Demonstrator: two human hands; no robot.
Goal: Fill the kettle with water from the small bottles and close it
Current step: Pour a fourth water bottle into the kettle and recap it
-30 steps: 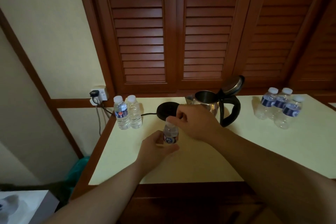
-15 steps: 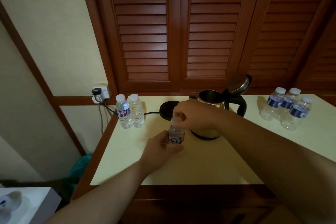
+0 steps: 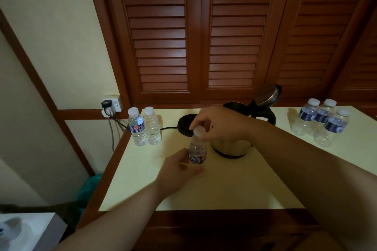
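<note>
Room: louvred wooden doors (image 3: 224, 36) across the back, a cream wall on the left with a wall socket (image 3: 113, 105) just off the desk's back-left corner.
Desk: pale yellow top (image 3: 234, 187) with dark wood trim; the front edge runs below both forearms, the left edge slants up toward the socket.
Small bottle: the one in play (image 3: 197, 152) stands upright on the desk, near centre, just left of the kettle and well in from the front edge.
Left hand: low and steady (image 3: 179, 171), its grip wrapped round the bottle's labelled lower body.
Right hand: over the top (image 3: 222, 123), fingertips pinching the white cap (image 3: 199, 130); whether the cap is loose, cannot tell.
Kettle: steel body (image 3: 232, 146) right behind the right hand, largely hidden by it, lid (image 3: 267, 96) tipped up and open, black handle toward the right.
Kettle base: black disc (image 3: 184, 125) at the back, apart from the kettle, its cord running left to the socket.
Left pair: two capped bottles (image 3: 144, 126) touching each other, close to the left edge.
Right group: three capped bottles (image 3: 320, 122) clustered at the far right, well apart from the kettle.
Open room: bare desk in front of the kettle and across to the right, between the right forearm and the three bottles.
Off the desk: something teal (image 3: 89, 187) on the floor by the left edge, a white surface (image 3: 26, 230) at bottom left.
</note>
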